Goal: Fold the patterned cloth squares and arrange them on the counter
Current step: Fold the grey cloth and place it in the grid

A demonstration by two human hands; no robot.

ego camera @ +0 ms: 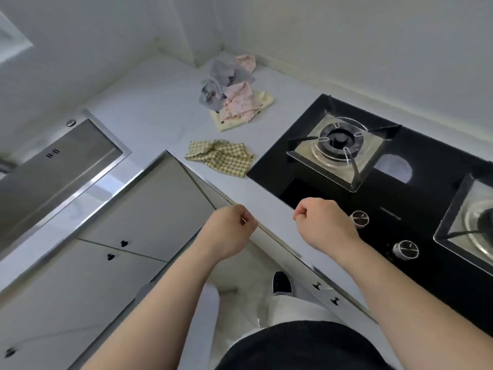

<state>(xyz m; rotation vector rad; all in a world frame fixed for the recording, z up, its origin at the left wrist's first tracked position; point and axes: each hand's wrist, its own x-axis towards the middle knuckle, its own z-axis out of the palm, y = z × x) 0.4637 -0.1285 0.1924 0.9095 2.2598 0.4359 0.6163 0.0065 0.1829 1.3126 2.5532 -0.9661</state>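
A crumpled yellow-checked cloth point(221, 157) lies on the white counter point(160, 102) near its inner corner. Farther back, a heap of cloths point(234, 94) sits toward the wall corner: grey ones, pink patterned ones and a pale yellow one underneath. My left hand point(232, 225) hovers at the counter's front edge with fingers curled into a fist, holding nothing. My right hand point(320, 220) is also a curled fist, empty, above the counter strip just left of the stove knobs. Both hands are well short of the cloths.
A black glass gas hob point(426, 182) with two burners fills the right side; its knobs point(360, 218) sit close to my right hand. A steel sink point(53, 161) is set in the counter at left. Grey cabinet doors lie below the counter edge.
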